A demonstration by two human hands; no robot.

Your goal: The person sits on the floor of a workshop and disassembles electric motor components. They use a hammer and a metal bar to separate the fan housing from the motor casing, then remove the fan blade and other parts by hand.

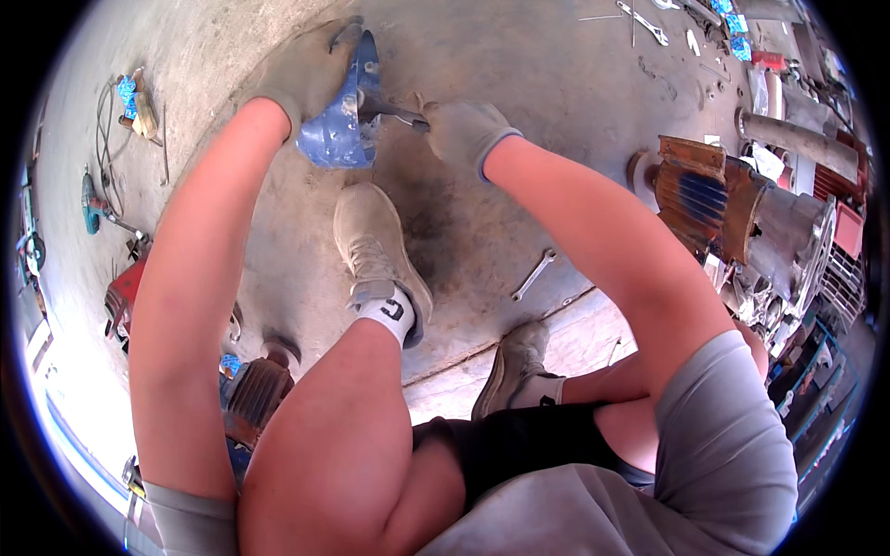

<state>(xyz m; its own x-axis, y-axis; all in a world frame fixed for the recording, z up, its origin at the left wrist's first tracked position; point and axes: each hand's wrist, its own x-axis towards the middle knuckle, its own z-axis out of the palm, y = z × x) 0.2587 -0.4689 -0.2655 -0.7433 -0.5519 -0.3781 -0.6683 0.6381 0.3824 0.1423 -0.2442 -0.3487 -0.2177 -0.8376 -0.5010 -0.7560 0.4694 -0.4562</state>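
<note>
My left hand [311, 74], in a grey work glove, grips the far left side of a worn blue metal cover [326, 139], shaped like a motor end shield. The cover is held on edge in front of my shoe, its paint chipped in places. From the right, my gloved right hand [466, 132] is closed around a dark slim tool [397, 112] whose far end reaches the hollow side of the cover. What kind of tool it is I cannot make out, and whether its tip touches the metal is hidden.
On the concrete floor lie a combination wrench [534, 274] and, far right, an adjustable wrench [643, 22]. A rusty finned motor housing [693, 199] stands at the right. Leftward are a cordless drill [95, 206], a cable [104, 139] and another motor [257, 394] beside my leg.
</note>
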